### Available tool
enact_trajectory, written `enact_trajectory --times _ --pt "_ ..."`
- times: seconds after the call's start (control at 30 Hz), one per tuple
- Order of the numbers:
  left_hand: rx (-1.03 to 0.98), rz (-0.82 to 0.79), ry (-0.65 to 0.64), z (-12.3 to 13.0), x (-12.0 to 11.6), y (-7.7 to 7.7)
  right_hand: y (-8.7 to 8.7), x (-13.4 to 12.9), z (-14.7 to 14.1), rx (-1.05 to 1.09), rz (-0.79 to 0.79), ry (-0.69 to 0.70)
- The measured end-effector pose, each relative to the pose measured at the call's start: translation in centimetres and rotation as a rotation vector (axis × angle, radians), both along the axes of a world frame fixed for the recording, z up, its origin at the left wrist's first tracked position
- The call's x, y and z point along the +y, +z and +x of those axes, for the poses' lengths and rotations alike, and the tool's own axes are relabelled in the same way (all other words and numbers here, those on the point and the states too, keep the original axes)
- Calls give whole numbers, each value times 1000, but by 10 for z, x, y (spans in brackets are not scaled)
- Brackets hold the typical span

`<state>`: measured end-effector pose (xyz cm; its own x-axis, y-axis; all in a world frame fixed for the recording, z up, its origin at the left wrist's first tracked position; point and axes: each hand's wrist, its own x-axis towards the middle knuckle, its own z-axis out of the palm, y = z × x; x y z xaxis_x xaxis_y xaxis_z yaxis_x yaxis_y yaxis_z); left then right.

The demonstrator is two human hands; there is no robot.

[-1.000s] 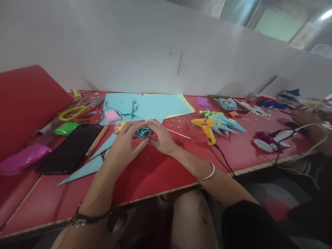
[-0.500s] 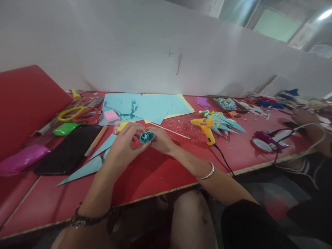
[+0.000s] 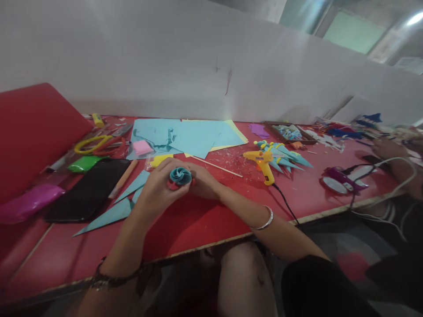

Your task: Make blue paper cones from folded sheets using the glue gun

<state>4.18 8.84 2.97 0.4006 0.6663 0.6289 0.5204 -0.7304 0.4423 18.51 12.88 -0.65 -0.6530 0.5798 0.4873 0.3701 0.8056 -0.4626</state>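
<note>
A rolled blue paper piece (image 3: 180,176), its spiral end facing me, sits between my two hands above the red table (image 3: 198,224). My left hand (image 3: 161,178) curls round its left side, fingers closed on it. From the right, my right hand (image 3: 202,179) grips it too; most of those fingers are hidden behind the roll. Left of my hands lie cut blue paper pieces (image 3: 110,215), an orange-brown stick (image 3: 123,178) and a black phone-like slab (image 3: 87,191). Behind them spread blue paper sheets (image 3: 201,136).
A yellow glue gun (image 3: 261,163) with a black cord lies to the right, beside blue paper cones (image 3: 287,156). Farther right are a purple corded device (image 3: 343,178), a tray (image 3: 307,137) and another person's hand (image 3: 386,149). Scissors (image 3: 92,144) and coloured packets stand left.
The paper roll has shifted slightly left, and its spiral end shows a little larger. My left fingers have closed in nearer round it. The things on the table have stayed put.
</note>
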Motion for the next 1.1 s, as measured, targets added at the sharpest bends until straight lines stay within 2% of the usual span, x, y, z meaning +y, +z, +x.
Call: enact_trajectory --times 0.13,0.33,0.5,0.63,0.77,0.97,1.1 --pt "2 29 29 -1 1 -1 -1 1 0 70 -2 -26" --pt "12 50 8 -2 1 -3 1 1 0 19 -50 -83" --pt "23 11 -31 -4 1 -3 3 0 0 23 -48 -90" --pt "-43 38 -21 -5 2 -4 1 1 1 28 -91 -71" --pt "-18 7 39 -4 2 -4 1 -2 1 30 -190 35" --pt "-37 -111 141 -2 -1 0 3 -4 1 -72 -311 -1" --pt "-147 -197 208 -3 -4 1 3 -4 1 10 -417 48"
